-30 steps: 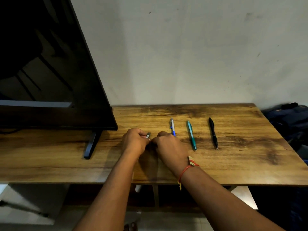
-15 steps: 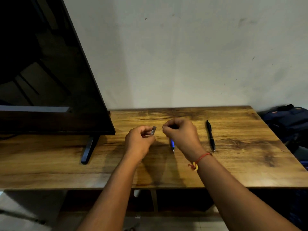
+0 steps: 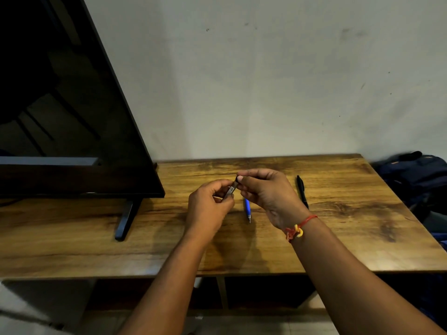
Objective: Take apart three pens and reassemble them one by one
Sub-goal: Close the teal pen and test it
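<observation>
Above the wooden table, my left hand grips a short grey pen by its lower part. My right hand pinches the pen's dark top end with thumb and fingertips. A blue pen lies on the table just below my hands, tip toward me, its upper part hidden by my right hand. A black pen lies to the right of my right hand. The teal pen is hidden behind my right hand.
A large dark television stands on the left of the table, its black foot reaching toward the front. A dark blue bag sits beyond the table's right edge. A plain wall rises behind.
Both hands have lifted off the table with the grey pen. My right hand has gone from the table near the blue pen to pinching the grey pen's top end.
</observation>
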